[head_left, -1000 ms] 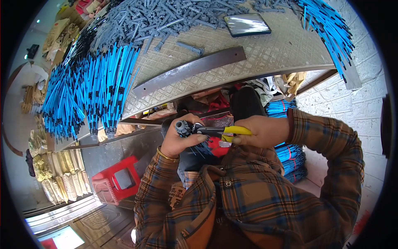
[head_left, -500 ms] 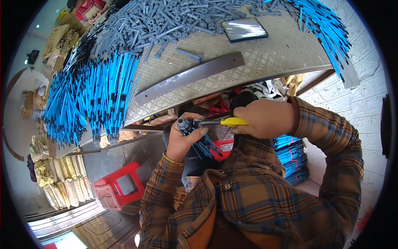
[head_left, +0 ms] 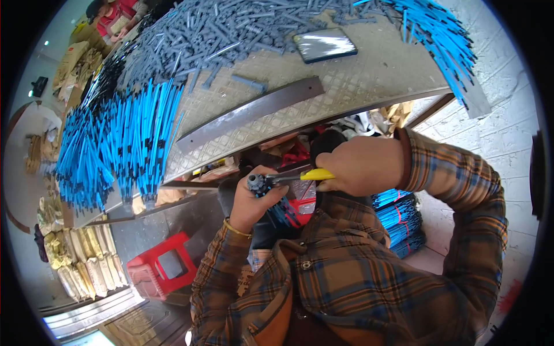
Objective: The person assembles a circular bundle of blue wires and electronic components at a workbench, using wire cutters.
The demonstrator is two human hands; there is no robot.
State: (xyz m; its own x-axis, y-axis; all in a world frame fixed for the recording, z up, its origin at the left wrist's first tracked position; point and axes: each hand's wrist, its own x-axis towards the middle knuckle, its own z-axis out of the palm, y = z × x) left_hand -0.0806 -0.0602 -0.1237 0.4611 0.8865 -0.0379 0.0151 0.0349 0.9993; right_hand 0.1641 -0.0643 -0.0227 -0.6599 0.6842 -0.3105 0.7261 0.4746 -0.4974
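Observation:
In front of my body, my left hand point(head_left: 249, 205) is closed round a bundle of dark and blue rods with a grey plastic fitting point(head_left: 257, 183) at its upper end. The rods' lower part hangs below my fingers. My right hand point(head_left: 366, 164) grips a yellow-handled metal tool point(head_left: 317, 174) from the right. The tool's metal end reaches to the fitting, next to my left thumb; whether it bites on anything there is too small to tell.
Beyond my hands stands a worktable point(head_left: 369, 75) bearing a dark metal bar point(head_left: 254, 112), a heap of grey plastic parts point(head_left: 213, 34), a flat shiny-topped case point(head_left: 325, 45) and blue rods point(head_left: 138, 132). A red stool point(head_left: 164, 265) stands left. Another person point(head_left: 115, 20) sits far left.
My view has shifted slightly, so the table's things sit lower and more to the left. Both hands keep their grips, and the tool's handle has tilted a little.

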